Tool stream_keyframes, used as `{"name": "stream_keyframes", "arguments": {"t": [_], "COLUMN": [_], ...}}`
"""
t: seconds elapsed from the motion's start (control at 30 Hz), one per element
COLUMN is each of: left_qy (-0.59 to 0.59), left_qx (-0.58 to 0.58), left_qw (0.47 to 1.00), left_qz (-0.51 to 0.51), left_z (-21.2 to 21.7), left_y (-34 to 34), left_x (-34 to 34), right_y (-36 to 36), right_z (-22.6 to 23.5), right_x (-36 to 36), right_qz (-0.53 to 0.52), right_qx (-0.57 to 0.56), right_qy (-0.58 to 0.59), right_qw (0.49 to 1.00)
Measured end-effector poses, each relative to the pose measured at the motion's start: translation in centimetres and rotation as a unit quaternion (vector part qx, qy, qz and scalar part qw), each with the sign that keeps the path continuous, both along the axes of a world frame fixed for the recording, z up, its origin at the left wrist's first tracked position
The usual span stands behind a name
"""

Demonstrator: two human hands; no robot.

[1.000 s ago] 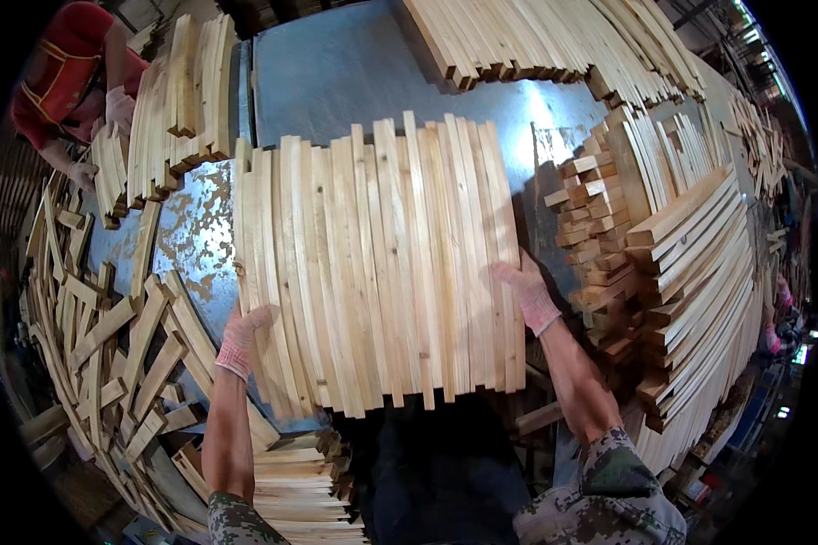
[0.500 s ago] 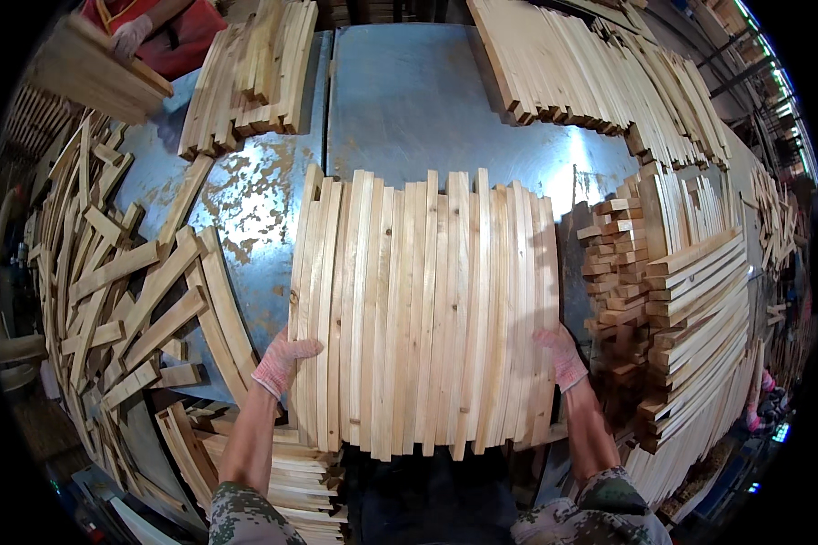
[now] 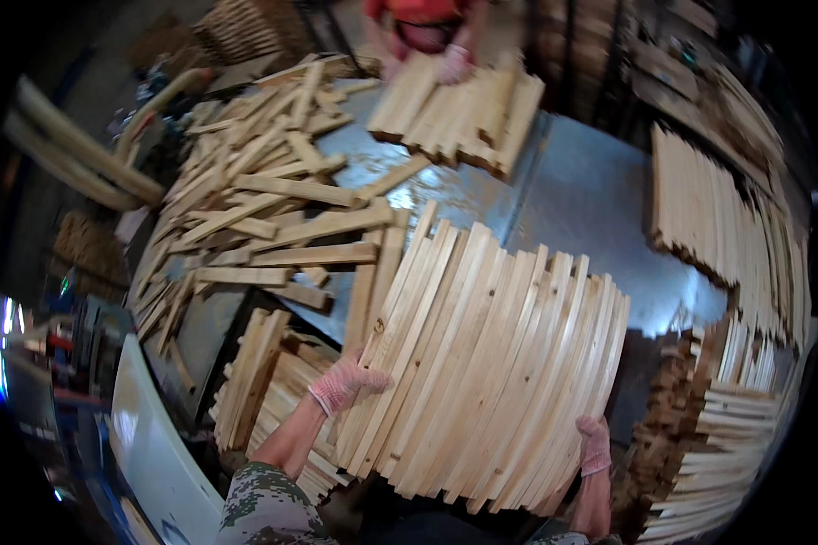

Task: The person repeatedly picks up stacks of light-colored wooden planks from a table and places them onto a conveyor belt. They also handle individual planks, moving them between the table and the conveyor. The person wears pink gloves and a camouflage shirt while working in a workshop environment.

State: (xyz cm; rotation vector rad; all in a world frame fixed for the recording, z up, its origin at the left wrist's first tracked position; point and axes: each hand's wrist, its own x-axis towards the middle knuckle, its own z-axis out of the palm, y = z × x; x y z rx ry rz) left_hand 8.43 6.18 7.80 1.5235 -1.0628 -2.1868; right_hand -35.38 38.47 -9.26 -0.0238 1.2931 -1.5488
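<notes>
A wide row of light wooden strips (image 3: 491,363), pressed side by side, spans the space between my two gloved hands. My left hand (image 3: 347,383) grips the row's left side, its thumb lying over the top face. On the right side my right hand (image 3: 594,445) presses against the outer strip, fingers wrapped at the edge. The row is tilted, and its near ends overhang my lap. Just left of my left forearm is a stack of strips (image 3: 277,386) standing below the table level.
Loose wooden pieces (image 3: 273,195) lie heaped on the left of the metal table (image 3: 582,173). Across it, a person in red has gloved hands (image 3: 453,65) on another row of strips (image 3: 463,113). More strips (image 3: 700,200) and stacked pieces (image 3: 727,436) line the right.
My view has swung left, so the table appears turned. The held row now looks tilted between my hands. The other person's hands have come onto the far row of strips.
</notes>
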Motion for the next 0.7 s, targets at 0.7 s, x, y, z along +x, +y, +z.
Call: {"name": "stream_keyframes", "arguments": {"t": [0.7], "left_qy": [0.038], "left_qx": [-0.249], "left_qw": [0.851], "left_qz": [0.461], "left_z": [13.1], "left_y": [44.7], "left_x": [41.0], "right_y": [-14.5], "right_z": [24.6], "right_x": [37.6], "right_qz": [0.535], "right_qx": [-0.197], "right_qy": [0.036], "right_qw": [0.821]}}
